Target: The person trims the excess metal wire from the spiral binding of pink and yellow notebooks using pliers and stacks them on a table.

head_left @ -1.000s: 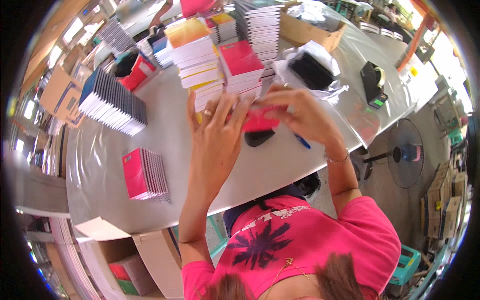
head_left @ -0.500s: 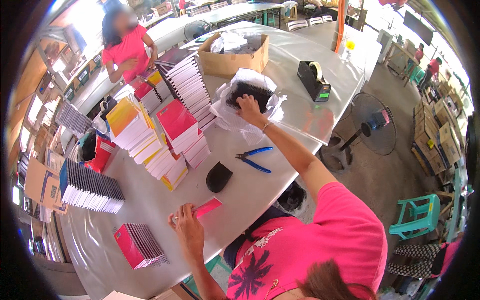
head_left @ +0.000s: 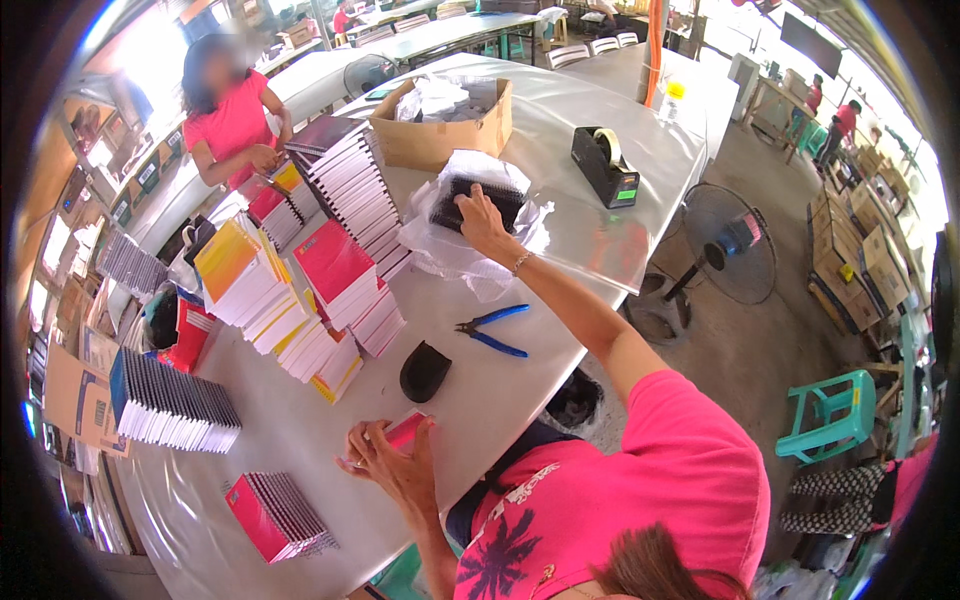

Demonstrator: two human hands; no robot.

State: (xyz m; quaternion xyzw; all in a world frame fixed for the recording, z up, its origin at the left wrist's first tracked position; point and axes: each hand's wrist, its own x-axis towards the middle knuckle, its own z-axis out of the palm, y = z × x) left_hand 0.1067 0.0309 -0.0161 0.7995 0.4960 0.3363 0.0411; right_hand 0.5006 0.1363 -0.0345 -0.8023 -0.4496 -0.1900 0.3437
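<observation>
Left hand pins a thin pink notebook flat at the near table edge; right hand stretches out, fingers curled onto black spiral bindings in crinkled clear plastic wrap.

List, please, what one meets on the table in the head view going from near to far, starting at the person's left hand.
Left hand on a small red booklet → black pouch → blue-handled pliers → right hand on black combs in a clear plastic bag → cardboard box.
</observation>
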